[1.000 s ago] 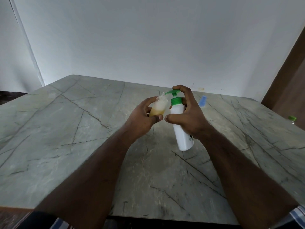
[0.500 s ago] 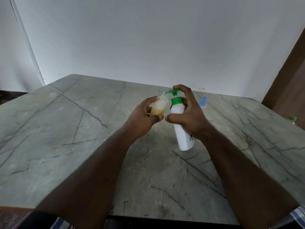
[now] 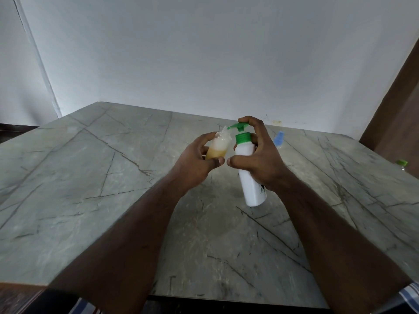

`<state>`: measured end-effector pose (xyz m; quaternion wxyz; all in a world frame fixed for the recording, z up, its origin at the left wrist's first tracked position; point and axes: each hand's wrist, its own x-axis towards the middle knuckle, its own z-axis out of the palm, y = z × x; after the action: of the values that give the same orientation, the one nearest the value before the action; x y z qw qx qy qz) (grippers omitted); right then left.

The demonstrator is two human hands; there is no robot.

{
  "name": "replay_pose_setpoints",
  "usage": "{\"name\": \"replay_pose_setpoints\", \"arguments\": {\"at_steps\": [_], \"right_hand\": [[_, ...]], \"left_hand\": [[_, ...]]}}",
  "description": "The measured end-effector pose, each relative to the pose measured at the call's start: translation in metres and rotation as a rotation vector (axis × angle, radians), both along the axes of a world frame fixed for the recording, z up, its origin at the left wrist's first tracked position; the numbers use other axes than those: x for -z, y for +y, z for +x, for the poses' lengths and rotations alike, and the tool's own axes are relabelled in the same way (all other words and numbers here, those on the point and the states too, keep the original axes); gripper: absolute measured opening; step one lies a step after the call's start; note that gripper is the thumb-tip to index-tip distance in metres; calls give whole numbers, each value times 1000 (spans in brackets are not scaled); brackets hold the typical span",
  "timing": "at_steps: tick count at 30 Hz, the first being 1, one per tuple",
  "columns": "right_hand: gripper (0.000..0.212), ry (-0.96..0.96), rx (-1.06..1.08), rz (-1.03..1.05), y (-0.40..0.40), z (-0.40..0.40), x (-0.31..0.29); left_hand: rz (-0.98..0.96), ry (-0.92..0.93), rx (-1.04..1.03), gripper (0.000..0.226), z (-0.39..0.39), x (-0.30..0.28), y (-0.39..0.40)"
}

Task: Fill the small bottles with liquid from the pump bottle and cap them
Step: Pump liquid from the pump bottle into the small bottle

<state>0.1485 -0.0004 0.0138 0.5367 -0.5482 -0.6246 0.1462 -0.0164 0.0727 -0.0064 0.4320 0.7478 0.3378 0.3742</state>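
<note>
Little has shifted since a second ago: both bottles hang in the same spot above the tabletop, though the pump head now looks a touch higher off its green collar. We hold the small bottle tilted in our left hand, fingers and thumb wrapped round its lower half; amber liquid fills roughly its bottom part, the rest clear. Our right hand grips the white pump bottle round its upper body, with one finger curled over the green pump head, whose spout reaches to the small bottle's open neck.

We judge we are mid-fill, between strokes. Next calls for another press, keeping spout and neck lined up so nothing dribbles down the side, and stopping before the level nears the neck.

Farther back on the tabletop lies a small blue object, perhaps a cap, and at the right edge something green-topped, too small to name.
</note>
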Motion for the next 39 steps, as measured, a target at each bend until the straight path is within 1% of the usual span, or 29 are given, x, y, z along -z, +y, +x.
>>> {"name": "replay_pose_setpoints", "arguments": {"at_steps": [4, 10, 16, 22, 30, 33, 37, 39], "right_hand": [[86, 18, 2, -2, -1, 0, -1], [93, 8, -13, 1, 0, 0, 1], [86, 23, -7, -5, 0, 2, 0], [91, 20, -24, 3, 2, 2, 2], [86, 13, -16, -5, 1, 2, 1], [91, 12, -20, 0, 1, 2, 2], [105, 4, -26, 8, 4, 0, 7], [104, 24, -23, -4, 6, 0, 8]], "left_hand": [[-3, 0, -1, 69, 0, 0, 0], [-5, 8, -4, 68, 1, 0, 0], [11, 13, 4, 68, 0, -1, 0], [-2, 11, -4, 69, 2, 0, 1], [9, 11, 2, 69, 1, 0, 0], [11, 8, 1, 69, 1, 0, 0], [21, -9, 0, 68, 2, 0, 0], [21, -22, -6, 69, 1, 0, 2]]}}
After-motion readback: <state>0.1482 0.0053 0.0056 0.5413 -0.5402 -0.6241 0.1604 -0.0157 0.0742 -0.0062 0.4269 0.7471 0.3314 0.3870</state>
